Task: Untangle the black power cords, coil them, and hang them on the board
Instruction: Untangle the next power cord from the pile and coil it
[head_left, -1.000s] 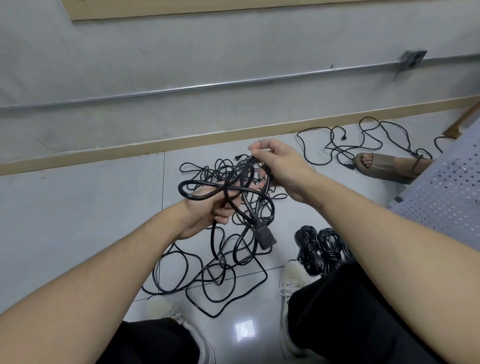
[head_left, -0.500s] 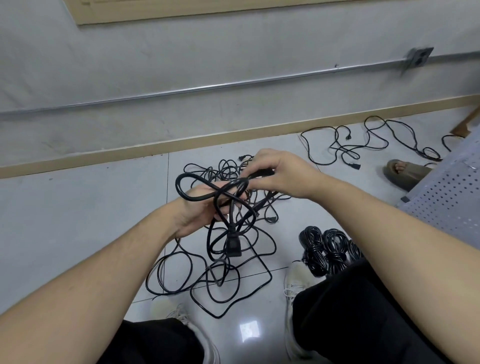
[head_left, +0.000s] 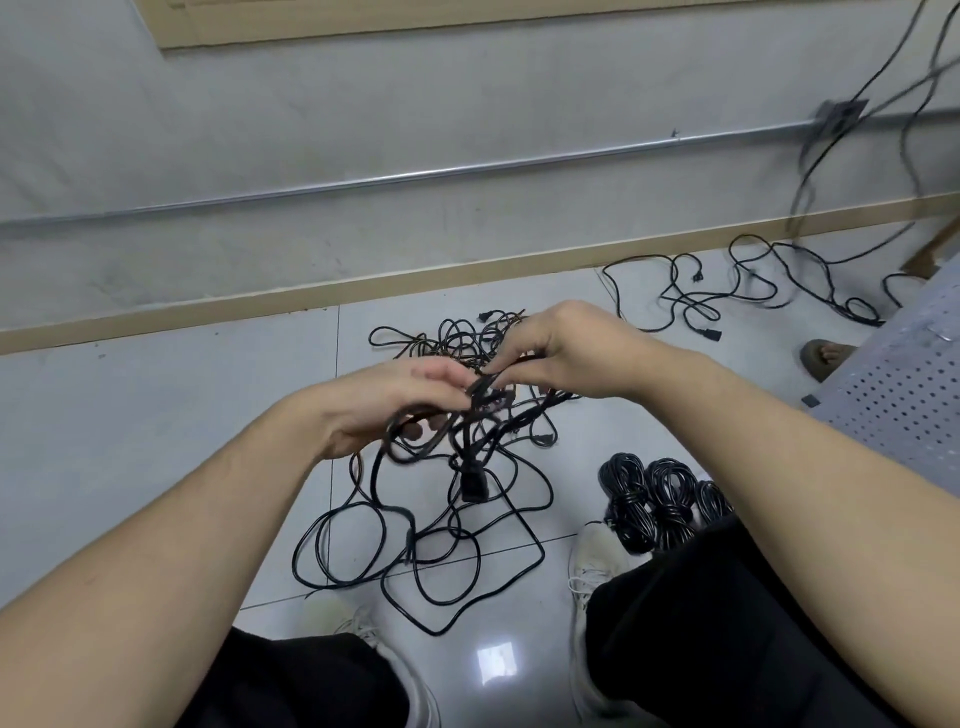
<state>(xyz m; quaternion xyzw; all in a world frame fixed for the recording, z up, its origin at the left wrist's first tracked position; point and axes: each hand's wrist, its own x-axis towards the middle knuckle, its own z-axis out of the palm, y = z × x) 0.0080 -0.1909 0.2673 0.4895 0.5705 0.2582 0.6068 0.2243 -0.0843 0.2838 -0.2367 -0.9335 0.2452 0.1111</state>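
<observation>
Head view: both forearms extended, hands meeting mid-air above floor. Left hand (head_left: 400, 402) fingers curled round black cord bundle (head_left: 457, 426); right hand (head_left: 561, 353) pinches strand at top. Plug (head_left: 472, 480) dangles below, over tangled cords (head_left: 441, 530) on floor.

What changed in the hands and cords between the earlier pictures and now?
The right hand came down to meet the left hand, closing the held cord loops into a tighter bunch; the connector hangs lower. Both hands keep gripping. The floor tangle and coiled cords stayed put.
</observation>
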